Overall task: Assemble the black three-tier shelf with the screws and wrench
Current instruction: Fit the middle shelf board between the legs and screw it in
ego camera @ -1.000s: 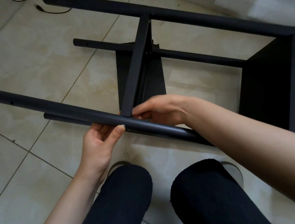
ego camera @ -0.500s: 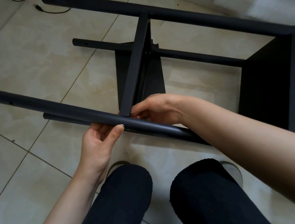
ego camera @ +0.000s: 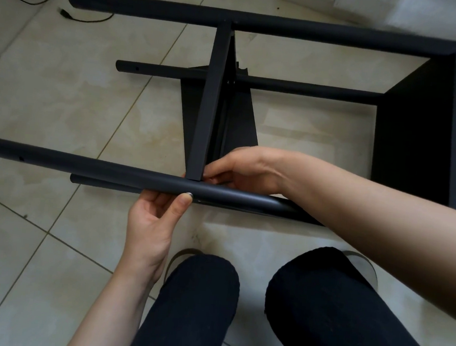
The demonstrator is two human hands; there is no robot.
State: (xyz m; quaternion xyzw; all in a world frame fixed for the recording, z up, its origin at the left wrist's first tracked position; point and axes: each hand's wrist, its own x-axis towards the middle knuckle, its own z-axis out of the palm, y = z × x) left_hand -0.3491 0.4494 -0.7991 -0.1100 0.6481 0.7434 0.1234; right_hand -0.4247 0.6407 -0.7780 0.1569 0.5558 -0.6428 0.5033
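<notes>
The black shelf frame lies on its side on the tile floor. Its near pole [ego camera: 85, 165] runs left to right in front of me. My left hand [ego camera: 152, 221] grips this pole from below, thumb beside a silver screw head [ego camera: 189, 195]. The middle shelf panel [ego camera: 210, 103] stands on edge and meets the pole there. My right hand [ego camera: 246, 168] reaches over the pole, and its curled fingers pinch at that panel's corner; what they hold is hidden. An end panel [ego camera: 416, 119] closes the frame at the right. No wrench is in view.
The far pole [ego camera: 152, 7] and a lower pole [ego camera: 310, 87] lie beyond the panel. A black cable with a plug [ego camera: 66, 14] trails on the floor at the top left. My knees [ego camera: 189, 306] in dark trousers are just below the near pole.
Hardly anything: my right hand's fingers have shifted slightly at the panel corner. My left hand and the frame stay where they were.
</notes>
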